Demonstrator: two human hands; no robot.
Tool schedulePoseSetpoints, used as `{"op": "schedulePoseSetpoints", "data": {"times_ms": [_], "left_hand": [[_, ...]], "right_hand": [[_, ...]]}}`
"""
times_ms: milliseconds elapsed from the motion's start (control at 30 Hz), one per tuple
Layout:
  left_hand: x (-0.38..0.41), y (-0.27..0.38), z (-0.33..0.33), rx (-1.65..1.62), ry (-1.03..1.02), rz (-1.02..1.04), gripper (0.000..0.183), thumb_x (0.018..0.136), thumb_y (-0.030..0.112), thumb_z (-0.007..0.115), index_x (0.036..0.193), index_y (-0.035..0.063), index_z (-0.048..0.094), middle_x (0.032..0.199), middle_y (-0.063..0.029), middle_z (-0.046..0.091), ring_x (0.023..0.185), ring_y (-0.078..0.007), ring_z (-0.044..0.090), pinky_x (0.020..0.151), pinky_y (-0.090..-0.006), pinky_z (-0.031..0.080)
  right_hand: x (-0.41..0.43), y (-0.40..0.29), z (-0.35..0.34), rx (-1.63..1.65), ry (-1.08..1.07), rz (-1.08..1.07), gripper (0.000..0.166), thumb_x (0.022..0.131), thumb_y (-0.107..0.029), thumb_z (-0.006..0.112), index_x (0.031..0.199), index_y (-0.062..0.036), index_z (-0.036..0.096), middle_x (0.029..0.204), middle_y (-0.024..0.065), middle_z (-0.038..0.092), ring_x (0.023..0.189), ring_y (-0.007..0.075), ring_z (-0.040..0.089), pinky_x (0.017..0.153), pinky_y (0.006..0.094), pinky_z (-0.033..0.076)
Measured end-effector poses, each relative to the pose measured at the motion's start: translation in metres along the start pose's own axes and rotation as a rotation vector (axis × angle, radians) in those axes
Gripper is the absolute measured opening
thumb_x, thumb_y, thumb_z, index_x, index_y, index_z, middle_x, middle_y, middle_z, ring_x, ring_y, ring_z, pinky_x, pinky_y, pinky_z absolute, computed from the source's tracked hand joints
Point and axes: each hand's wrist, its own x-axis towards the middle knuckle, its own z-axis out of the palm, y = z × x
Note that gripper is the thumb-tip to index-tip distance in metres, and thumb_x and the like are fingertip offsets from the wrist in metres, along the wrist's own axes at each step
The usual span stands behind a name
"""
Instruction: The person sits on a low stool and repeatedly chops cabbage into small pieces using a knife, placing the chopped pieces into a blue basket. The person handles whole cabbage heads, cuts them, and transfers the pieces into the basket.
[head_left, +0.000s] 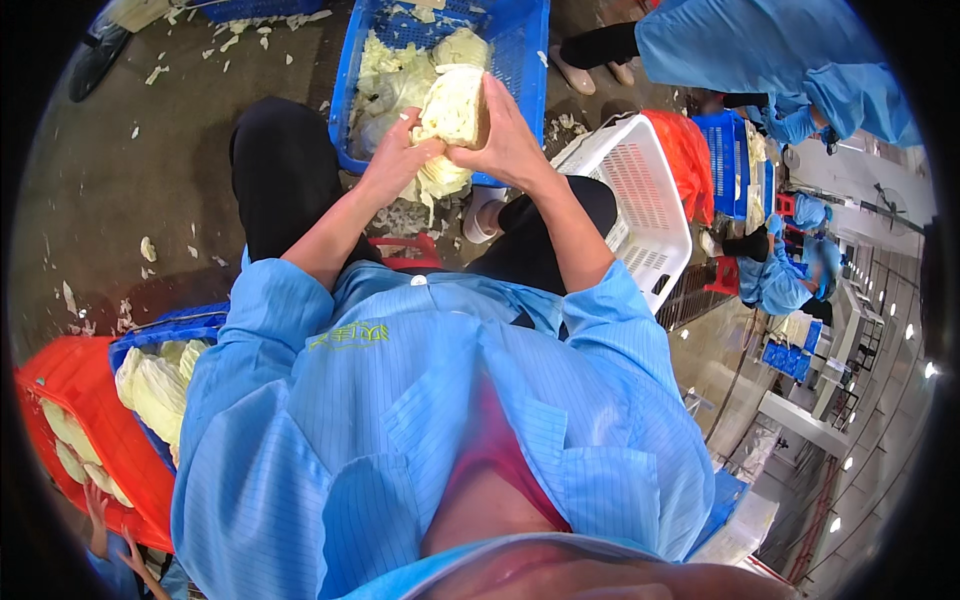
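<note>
Between my two hands is a pale napa cabbage piece (453, 105), its layered, cut-looking side facing up. My left hand (391, 156) grips it from the left and below. My right hand (517, 142) is wrapped around its right side, fingers stretched along the edge. A leafy part (441, 178) hangs beneath the hands. Both hands are over the near end of a blue plastic crate (517, 45). Inside that crate lie another cabbage piece (461, 49) and loose leaves (386, 67), some apparently under clear plastic.
A white plastic basket (637, 176) stands tilted at the right, beside a red bag (679, 161). At lower left are a crate of cabbages (154, 386) and a red basket (112, 405), with another person's hands near it. Leaf scraps litter the wet floor (172, 172). Co-workers sit at right.
</note>
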Motion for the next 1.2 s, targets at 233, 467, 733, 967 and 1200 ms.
{"op": "schedulePoseSetpoints", "data": {"times_ms": [233,467,733,967,1200], "left_hand": [[0.001,0.002,0.0,0.523,0.168,0.202,0.044,0.079,0.014,0.062,0.117,-0.0063,0.052,0.111,-0.0201,0.058,0.103,-0.0314,0.059,0.09,-0.0362,0.045],[0.002,-0.008,-0.001,0.573,0.19,0.32,0.041,0.078,0.013,0.062,0.112,-0.007,0.054,0.107,-0.0215,0.059,0.102,-0.0331,0.058,0.089,-0.0369,0.045],[-0.003,-0.003,0.003,0.535,0.122,0.196,0.035,0.078,0.013,0.061,0.108,-0.0041,0.056,0.105,-0.0204,0.06,0.099,-0.0329,0.059,0.087,-0.0381,0.046],[0.0,-0.002,0.0,0.6,0.075,0.221,0.037,0.081,0.012,0.061,0.114,-0.0029,0.055,0.11,-0.0212,0.059,0.101,-0.035,0.058,0.088,-0.0401,0.045],[0.003,-0.025,-0.001,0.631,0.111,0.266,0.035,0.082,0.011,0.062,0.114,-0.0028,0.054,0.11,-0.0179,0.059,0.103,-0.0294,0.058,0.09,-0.0356,0.044]], "right_hand": [[0.006,-0.01,0.0,0.041,-0.048,0.069,0.106,0.06,-0.031,0.078,0.142,0.0109,0.025,0.142,0.0298,0.037,0.133,0.0382,0.039,0.111,0.0389,0.033],[-0.005,0.0,0.003,0.162,0.027,0.082,0.1,0.061,-0.028,0.078,0.14,0.0091,0.03,0.134,0.0285,0.047,0.124,0.0382,0.049,0.106,0.04,0.04],[-0.005,-0.001,0.003,-0.036,-0.049,-0.042,0.094,0.065,-0.028,0.077,0.143,0.0004,0.032,0.141,0.0313,0.035,0.127,0.0429,0.045,0.102,0.0419,0.043],[-0.015,-0.019,0.016,-0.135,0.079,0.046,0.086,0.065,-0.027,0.077,0.14,-0.008,0.038,0.132,0.0287,0.04,0.114,0.0453,0.052,0.095,0.0433,0.047],[-0.015,-0.001,0.019,0.031,0.021,0.036,0.083,0.064,-0.03,0.077,0.139,-0.0126,0.045,0.139,0.0397,0.032,0.125,0.0519,0.042,0.103,0.0468,0.042]]}}
